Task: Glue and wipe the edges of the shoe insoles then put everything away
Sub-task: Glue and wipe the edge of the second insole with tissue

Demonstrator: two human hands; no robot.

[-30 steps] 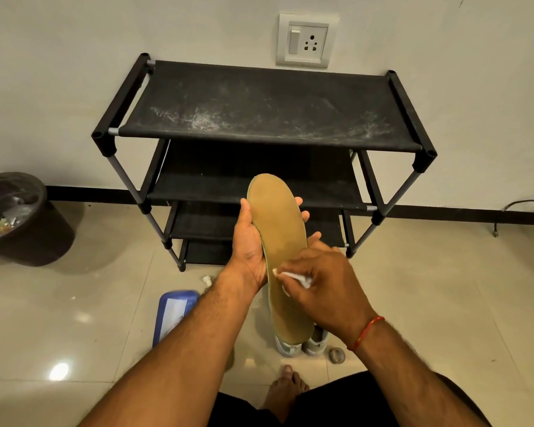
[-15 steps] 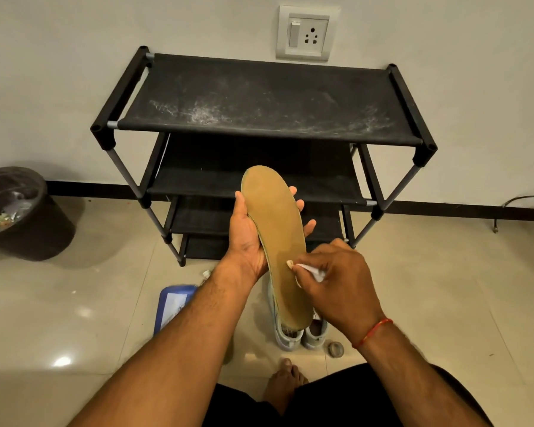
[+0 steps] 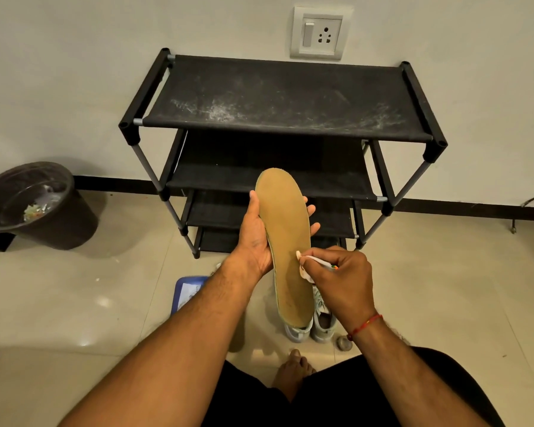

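1. The insole [image 3: 285, 241] is held in the air before the shoe rack [image 3: 284, 97], toe towards 12 o'clock and heel towards 6 o'clock, above the shoes [image 3: 310, 329] on the floor.
2. Gluing is judged to be under way: the tip of a small white tube [image 3: 316, 261] is set against the insole's edge at about 4 o'clock. How much edge is covered cannot be told.
3. Wiping and putting away are judged not yet done.
4. The left hand [image 3: 256, 238] is placed at the insole's 9 o'clock, with the thumb on the near edge and the fingers [image 3: 311, 208] wrapped behind.
5. The right hand [image 3: 342, 278] is placed at 4 o'clock, its fingers pinched narrowly on the tube.
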